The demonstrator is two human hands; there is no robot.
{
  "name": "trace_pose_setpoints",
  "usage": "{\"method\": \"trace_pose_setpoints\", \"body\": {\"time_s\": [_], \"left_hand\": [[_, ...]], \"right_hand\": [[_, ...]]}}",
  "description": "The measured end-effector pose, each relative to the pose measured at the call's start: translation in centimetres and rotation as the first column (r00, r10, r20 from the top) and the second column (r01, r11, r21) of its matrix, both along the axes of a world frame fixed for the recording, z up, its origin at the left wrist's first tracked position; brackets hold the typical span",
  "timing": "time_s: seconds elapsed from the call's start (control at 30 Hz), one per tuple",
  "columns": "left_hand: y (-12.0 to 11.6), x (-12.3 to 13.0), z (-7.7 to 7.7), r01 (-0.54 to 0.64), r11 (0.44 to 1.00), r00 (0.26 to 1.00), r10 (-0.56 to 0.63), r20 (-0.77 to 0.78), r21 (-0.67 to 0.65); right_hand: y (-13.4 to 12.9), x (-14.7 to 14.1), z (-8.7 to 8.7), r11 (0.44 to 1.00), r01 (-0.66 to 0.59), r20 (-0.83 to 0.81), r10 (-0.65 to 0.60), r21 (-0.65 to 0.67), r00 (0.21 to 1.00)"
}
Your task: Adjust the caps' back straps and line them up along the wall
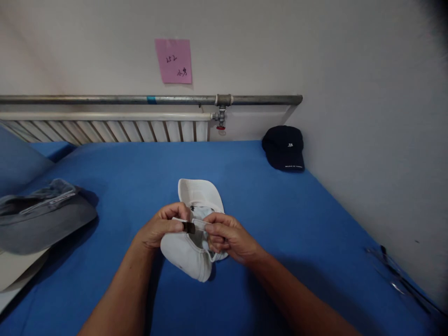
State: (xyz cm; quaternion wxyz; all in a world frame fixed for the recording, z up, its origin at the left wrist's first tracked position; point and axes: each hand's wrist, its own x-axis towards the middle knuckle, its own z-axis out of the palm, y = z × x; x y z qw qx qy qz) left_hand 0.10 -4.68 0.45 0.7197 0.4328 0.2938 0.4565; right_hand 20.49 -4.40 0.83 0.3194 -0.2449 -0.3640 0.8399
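A white baseball cap (185,256) rests on the blue cover in front of me, its brim pointing away and its inside partly showing. My left hand (163,226) pinches the dark metal buckle (189,227) on the cap's back strap between thumb and fingers. On the other side, my right hand (227,235) grips the white strap (200,225) close to the buckle. Strap and buckle meet between my two hands; how far the strap runs through the buckle I cannot tell. My fingers hide part of the cap's back edge.
Grey and pale caps (49,224) are piled at the left on the blue-covered surface (140,163). A navy cap (283,148) sits at the back right corner by the wall. Eyeglasses (399,275) lie at the right edge. Behind are a radiator (140,130) and a metal pipe (105,100).
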Motion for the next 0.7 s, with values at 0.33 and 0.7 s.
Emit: {"method": "trace_pose_setpoints", "body": {"time_s": [0.33, 0.7], "left_hand": [[0.06, -0.14, 0.24, 0.029, 1.0, 1.0, -0.029, -0.002, 0.001], [0.12, -0.02, 0.29, 0.05, 0.998, 0.999, -0.05, 0.009, 0.027]], "right_hand": [[-0.06, 0.16, 0.13, 0.999, -0.032, -0.011, 0.032, 0.014, 0.999], [-0.21, -0.13, 0.04, 0.999, -0.03, -0.011, 0.03, 0.018, 0.999]]}}
